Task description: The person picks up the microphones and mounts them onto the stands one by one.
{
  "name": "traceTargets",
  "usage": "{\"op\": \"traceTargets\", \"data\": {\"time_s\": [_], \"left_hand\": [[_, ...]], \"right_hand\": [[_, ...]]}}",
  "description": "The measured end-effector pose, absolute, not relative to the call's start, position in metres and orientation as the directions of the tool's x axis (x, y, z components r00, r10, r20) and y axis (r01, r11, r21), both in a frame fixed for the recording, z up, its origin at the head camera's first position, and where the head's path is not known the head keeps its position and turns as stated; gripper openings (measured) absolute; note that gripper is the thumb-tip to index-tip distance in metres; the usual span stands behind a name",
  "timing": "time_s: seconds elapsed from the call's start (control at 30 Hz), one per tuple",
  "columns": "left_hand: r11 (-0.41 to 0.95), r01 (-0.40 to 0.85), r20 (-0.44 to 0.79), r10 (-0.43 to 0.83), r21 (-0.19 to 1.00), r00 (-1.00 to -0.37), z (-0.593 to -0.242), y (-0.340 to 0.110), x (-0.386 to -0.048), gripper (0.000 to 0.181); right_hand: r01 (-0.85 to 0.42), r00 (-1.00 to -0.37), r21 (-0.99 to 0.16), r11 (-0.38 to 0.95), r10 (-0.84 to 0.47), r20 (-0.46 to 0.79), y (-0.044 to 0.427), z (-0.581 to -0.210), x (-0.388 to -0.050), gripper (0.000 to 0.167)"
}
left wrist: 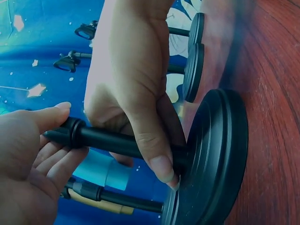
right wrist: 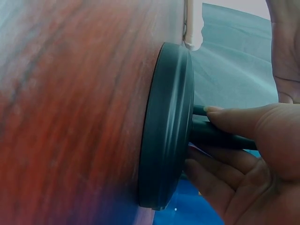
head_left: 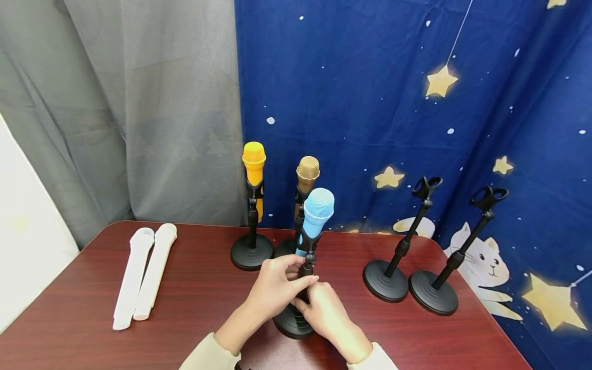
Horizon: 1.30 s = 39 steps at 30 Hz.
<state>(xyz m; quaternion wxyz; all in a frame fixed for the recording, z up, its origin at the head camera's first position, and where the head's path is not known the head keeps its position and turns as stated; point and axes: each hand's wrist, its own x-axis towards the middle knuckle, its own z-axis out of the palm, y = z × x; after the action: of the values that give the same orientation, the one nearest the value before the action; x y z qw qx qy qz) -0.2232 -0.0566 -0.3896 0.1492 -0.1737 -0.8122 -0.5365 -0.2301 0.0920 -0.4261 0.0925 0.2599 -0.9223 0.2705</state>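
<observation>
A light blue microphone [head_left: 319, 205] sits tilted in the clip of a black microphone stand [head_left: 293, 326] near the front middle of the table. My left hand [head_left: 277, 290] holds the upper pole, its thumb and fingers around the collar [left wrist: 70, 133] in the left wrist view. Lower down, my right hand [head_left: 328, 311] grips the same pole just above the round base [right wrist: 168, 126], which rests on the tabletop. Behind it, a gold microphone [head_left: 308, 169] and a yellow microphone [head_left: 254, 159] stand upright in black stands. The gold one's stand is partly hidden.
Two black stands with vacant clips, one [head_left: 386, 280] beside the other [head_left: 433, 293], are at the right. Two white microphones, one [head_left: 131, 280] next to another [head_left: 156, 270], lie at the left. Grey and blue curtains [head_left: 347, 103] hang behind the table [head_left: 199, 288].
</observation>
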Motion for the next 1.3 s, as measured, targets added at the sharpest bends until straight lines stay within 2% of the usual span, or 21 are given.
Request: {"op": "traceTargets", "data": {"time_s": [0.27,0.43,0.53,0.63,0.9,1.17,1.3], "left_hand": [[0.416,0.482,0.460,0.160,0.771,-0.874,-0.390,-0.059,-0.224,0.026],[0.519,0.464,0.468,0.134,0.718,-0.874,-0.388,-0.060,-0.221,0.028],[0.605,0.412,0.468,0.073,0.682,-0.881,-0.386,-0.061,-0.220,0.035],[0.659,0.361,0.457,0.030,0.659,-0.889,-0.386,-0.062,-0.221,0.042],[0.669,0.348,0.412,0.069,0.656,-0.909,-0.394,-0.059,-0.223,0.046],[0.707,0.321,0.378,0.082,0.630,-0.922,-0.398,-0.058,-0.223,0.040],[0.716,0.328,0.345,0.129,0.617,-0.930,-0.398,-0.060,-0.224,0.036]], "right_hand": [[-0.502,-0.864,-0.434,0.748,-0.412,0.288,0.093,-0.426,-0.231,0.029],[-0.445,-0.895,-0.409,0.797,-0.380,0.234,0.099,-0.425,-0.232,0.048],[-0.414,-0.910,-0.398,0.819,-0.376,0.174,0.102,-0.423,-0.231,0.061],[-0.403,-0.914,-0.387,0.829,-0.383,0.131,0.103,-0.421,-0.231,0.067],[-0.433,-0.901,-0.376,0.819,-0.406,0.154,0.104,-0.423,-0.229,0.059],[-0.452,-0.891,-0.399,0.798,-0.426,0.159,0.106,-0.421,-0.228,0.061],[-0.461,-0.885,-0.410,0.787,-0.444,0.141,0.107,-0.420,-0.227,0.063]]}}
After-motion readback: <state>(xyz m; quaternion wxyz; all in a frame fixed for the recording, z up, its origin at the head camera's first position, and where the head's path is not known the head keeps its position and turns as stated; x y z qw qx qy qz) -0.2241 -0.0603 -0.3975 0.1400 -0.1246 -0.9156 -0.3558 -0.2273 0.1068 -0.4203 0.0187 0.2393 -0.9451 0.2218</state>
